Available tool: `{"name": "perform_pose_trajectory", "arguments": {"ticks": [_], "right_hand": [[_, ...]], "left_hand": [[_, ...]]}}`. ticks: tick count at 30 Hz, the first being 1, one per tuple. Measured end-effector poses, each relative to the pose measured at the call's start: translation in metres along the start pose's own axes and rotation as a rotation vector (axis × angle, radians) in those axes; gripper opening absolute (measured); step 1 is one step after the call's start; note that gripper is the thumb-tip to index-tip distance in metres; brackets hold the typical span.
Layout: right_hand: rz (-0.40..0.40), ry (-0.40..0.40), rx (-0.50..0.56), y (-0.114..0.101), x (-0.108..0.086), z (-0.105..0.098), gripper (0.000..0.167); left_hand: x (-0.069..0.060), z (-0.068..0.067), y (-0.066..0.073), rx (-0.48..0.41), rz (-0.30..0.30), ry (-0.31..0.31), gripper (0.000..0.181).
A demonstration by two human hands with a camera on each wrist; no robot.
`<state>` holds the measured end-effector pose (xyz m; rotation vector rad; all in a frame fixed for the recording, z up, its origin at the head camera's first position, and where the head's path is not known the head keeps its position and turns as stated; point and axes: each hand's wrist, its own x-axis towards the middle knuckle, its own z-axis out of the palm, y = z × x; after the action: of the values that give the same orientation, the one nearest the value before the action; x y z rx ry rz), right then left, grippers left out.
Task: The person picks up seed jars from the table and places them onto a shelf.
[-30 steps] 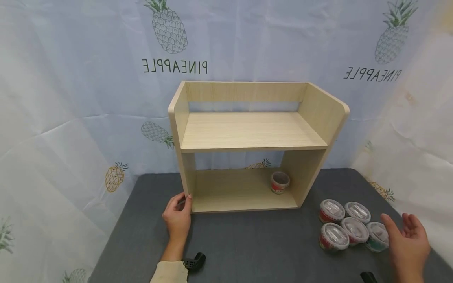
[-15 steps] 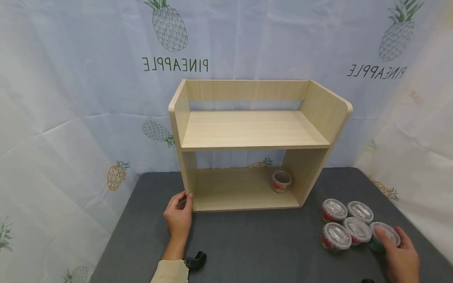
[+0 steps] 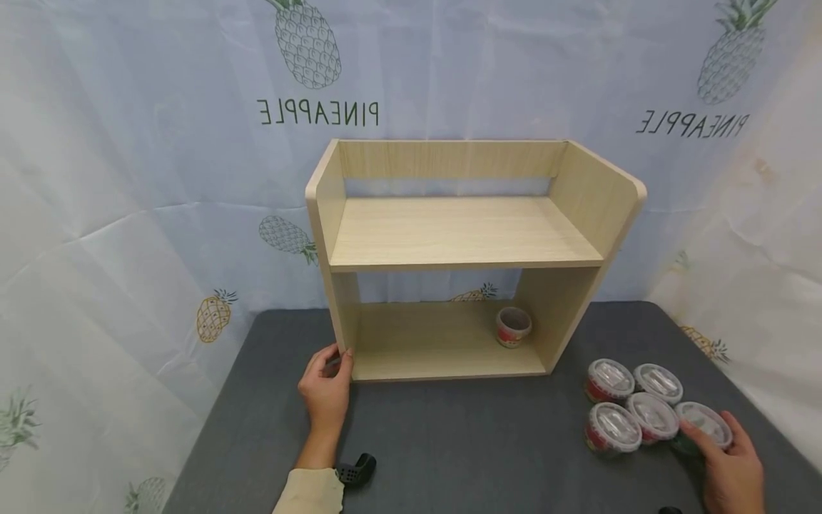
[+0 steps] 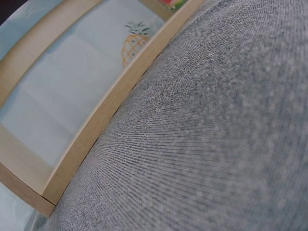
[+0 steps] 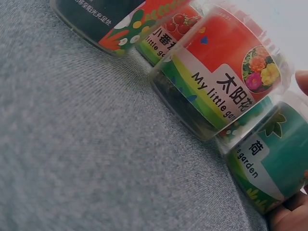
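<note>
Green-labelled tub (image 5: 281,161) is sitting on the counter (image 3: 462,450), just beside four other lidded tubs (image 3: 613,427); your right hand (image 3: 732,465) is gripping it, your left hand (image 3: 326,392) is holding the shelf unit (image 3: 465,232) at its lower left.

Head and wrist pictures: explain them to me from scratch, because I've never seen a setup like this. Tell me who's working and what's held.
There's no machine arm here, just a person's two bare hands. The head picture comes from a camera worn on the head, looking forward and down. The other two come from cameras worn on the wrists, each close to one hand's work.

A wooden shelf stands on a dark table, with a small cup on its lower board. To the right, four lidded cups stand close together beside a green cup.

The left hand pinches the shelf's left side near the bottom. The right hand holds the green cup between thumb and fingers.
</note>
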<state>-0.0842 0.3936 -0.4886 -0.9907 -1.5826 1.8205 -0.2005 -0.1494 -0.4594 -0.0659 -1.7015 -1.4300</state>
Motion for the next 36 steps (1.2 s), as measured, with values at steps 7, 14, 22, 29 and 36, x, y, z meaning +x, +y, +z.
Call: {"name": "perform_pose_trajectory", "arguments": {"ticks": [7,14,22,29,36], "right_hand": [[0.017,-0.011,0.01,-0.0012,0.0011,0.0001,0.084],[-0.025,-0.006,-0.021,0.0013,0.002,-0.0019,0.081],[-0.072,0.017,-0.076,0.0029,-0.0003,-0.003,0.074],[-0.083,0.054,-0.129,0.0043,-0.0002,-0.0043,0.073],[-0.091,0.072,-0.09,0.0035,-0.0021,-0.0048,0.071]], "left_hand": [[0.0004,0.0008,0.0001,0.005,0.01,-0.005,0.017],[0.0005,0.0012,-0.0003,-0.002,0.021,-0.003,0.016],[0.0002,0.001,0.0006,0.006,0.023,-0.005,0.017],[-0.0001,0.0009,0.0014,0.002,0.009,-0.002,0.017],[-0.0002,0.0013,-0.0007,0.01,-0.011,0.0,0.016]]}}
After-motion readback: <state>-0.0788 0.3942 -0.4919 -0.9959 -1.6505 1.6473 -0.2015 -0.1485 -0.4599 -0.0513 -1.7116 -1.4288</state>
